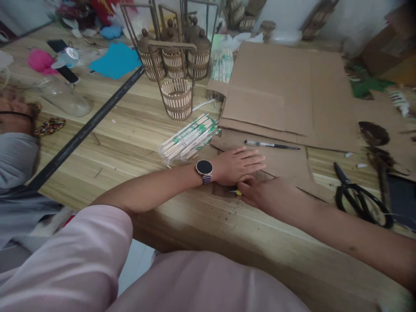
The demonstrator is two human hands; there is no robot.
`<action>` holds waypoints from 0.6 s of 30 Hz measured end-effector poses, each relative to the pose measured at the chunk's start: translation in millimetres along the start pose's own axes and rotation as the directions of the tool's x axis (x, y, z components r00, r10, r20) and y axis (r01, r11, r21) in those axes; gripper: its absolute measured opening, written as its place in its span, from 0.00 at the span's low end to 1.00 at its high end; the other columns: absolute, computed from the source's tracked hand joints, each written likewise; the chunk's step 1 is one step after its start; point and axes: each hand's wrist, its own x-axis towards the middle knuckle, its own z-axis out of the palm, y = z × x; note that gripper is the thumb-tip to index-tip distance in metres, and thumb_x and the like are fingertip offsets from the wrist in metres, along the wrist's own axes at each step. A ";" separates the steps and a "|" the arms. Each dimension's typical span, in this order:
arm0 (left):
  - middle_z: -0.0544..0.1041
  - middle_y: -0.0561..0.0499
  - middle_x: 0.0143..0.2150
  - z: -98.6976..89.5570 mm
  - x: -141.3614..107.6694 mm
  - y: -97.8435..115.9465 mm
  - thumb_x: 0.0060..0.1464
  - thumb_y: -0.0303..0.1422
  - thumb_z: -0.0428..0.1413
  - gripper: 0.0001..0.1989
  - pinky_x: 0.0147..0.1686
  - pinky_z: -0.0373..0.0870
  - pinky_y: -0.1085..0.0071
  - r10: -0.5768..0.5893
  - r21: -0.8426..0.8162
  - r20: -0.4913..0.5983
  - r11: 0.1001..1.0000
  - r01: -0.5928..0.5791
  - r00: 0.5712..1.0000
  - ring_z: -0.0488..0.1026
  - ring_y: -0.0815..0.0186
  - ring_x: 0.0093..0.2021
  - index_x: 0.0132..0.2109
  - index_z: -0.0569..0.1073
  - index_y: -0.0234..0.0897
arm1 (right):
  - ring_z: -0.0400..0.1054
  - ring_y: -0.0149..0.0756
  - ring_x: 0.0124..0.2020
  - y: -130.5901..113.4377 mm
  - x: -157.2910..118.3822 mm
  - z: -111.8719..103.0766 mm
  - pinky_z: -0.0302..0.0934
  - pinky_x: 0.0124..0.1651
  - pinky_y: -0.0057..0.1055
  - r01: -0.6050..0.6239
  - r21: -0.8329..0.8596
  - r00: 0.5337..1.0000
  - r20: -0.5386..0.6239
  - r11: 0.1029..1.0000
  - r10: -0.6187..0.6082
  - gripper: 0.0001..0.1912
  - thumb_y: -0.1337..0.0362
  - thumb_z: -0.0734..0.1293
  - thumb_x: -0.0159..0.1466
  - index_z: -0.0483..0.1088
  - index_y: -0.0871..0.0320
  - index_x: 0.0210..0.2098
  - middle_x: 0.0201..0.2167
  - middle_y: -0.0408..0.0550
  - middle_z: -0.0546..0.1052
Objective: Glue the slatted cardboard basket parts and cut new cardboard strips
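My left hand (pixel 240 166), with a watch on its wrist, lies flat with fingers spread on a piece of cardboard (pixel 276 162). Just in front of it, my right hand (pixel 260 195) is closed around a small yellow utility knife (pixel 238 192). The blade end points left, low over the cardboard's near edge; most of the handle is hidden in the fingers. Beyond my left hand a pen (pixel 273 145) rests on the cardboard. Wrapped chopsticks (pixel 190 138) lie in a bundle to the left of it.
Large cardboard sheets (pixel 276 91) cover the back right. Black-handled scissors (pixel 360 199) lie at the right. Several stick-and-cardboard lanterns (pixel 177 102) stand at the back. Blue paper (pixel 116 60) and a clear bottle (pixel 65 97) are at the left, near another person's arm (pixel 16 151).
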 end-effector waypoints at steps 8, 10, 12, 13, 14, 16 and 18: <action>0.53 0.49 0.76 0.4 0.8 0.1 0.73 0.42 0.40 0.27 0.72 0.43 0.59 -0.012 0.001 0.006 1.000 0.012 1.000 0.48 0.59 0.76 0.73 0.57 0.39 | 0.58 0.31 0.18 -8.5 6.0 -2.9 0.33 0.23 0.31 0.036 0.070 0.999 -0.015 0.997 -0.036 0.22 0.57 0.52 0.73 0.74 0.60 0.43 0.25 0.48 0.75; 0.53 0.49 0.76 0.0 0.9 -1.3 0.73 0.42 0.39 0.27 0.72 0.43 0.59 -0.002 0.005 0.010 1.000 0.002 1.000 0.48 0.59 0.76 0.73 0.57 0.40 | 0.61 0.32 0.20 -18.8 11.5 -9.2 0.34 0.23 0.31 0.040 0.051 0.999 -0.007 0.998 -0.040 0.21 0.58 0.53 0.73 0.75 0.60 0.40 0.28 0.51 0.77; 0.53 0.49 0.76 0.7 0.7 -2.6 0.73 0.42 0.40 0.26 0.72 0.44 0.60 0.006 0.004 -0.002 1.000 -0.006 1.000 0.48 0.59 0.76 0.73 0.57 0.40 | 0.65 0.34 0.22 -25.7 15.5 -16.0 0.35 0.23 0.31 0.035 0.000 0.999 0.028 0.999 -0.035 0.18 0.62 0.55 0.72 0.76 0.60 0.39 0.31 0.53 0.78; 0.54 0.49 0.76 1.6 0.6 -3.1 0.73 0.42 0.40 0.26 0.72 0.44 0.59 0.009 -0.001 -0.014 1.000 -0.009 1.000 0.49 0.59 0.76 0.73 0.57 0.40 | 0.66 0.34 0.23 -27.6 16.6 -19.0 0.36 0.23 0.31 0.033 -0.026 0.999 0.044 0.999 -0.032 0.17 0.64 0.56 0.71 0.76 0.60 0.39 0.31 0.54 0.79; 0.54 0.48 0.76 2.8 0.6 -3.5 0.73 0.41 0.41 0.26 0.72 0.45 0.59 0.012 -0.007 -0.030 1.000 -0.012 0.999 0.50 0.59 0.75 0.72 0.58 0.39 | 0.67 0.35 0.24 -28.8 17.1 -21.5 0.36 0.23 0.31 0.031 -0.045 0.998 0.054 0.999 -0.029 0.15 0.66 0.57 0.70 0.76 0.61 0.39 0.31 0.54 0.79; 0.56 0.47 0.75 5.6 0.8 -4.2 0.72 0.41 0.43 0.26 0.72 0.46 0.58 0.021 -0.015 -0.062 1.000 -0.022 0.998 0.51 0.58 0.75 0.72 0.59 0.38 | 0.67 0.34 0.24 -29.7 16.8 -25.1 0.37 0.23 0.30 0.025 -0.063 0.998 0.063 0.998 -0.021 0.14 0.70 0.58 0.68 0.76 0.61 0.38 0.30 0.54 0.79; 0.56 0.47 0.75 7.8 1.2 -4.6 0.72 0.42 0.43 0.26 0.71 0.47 0.58 0.029 -0.014 -0.081 0.999 -0.030 0.996 0.51 0.58 0.75 0.72 0.59 0.38 | 0.68 0.35 0.23 -30.2 16.0 -27.0 0.38 0.22 0.30 0.018 -0.076 0.998 0.065 0.997 -0.013 0.14 0.71 0.58 0.67 0.76 0.61 0.36 0.29 0.55 0.79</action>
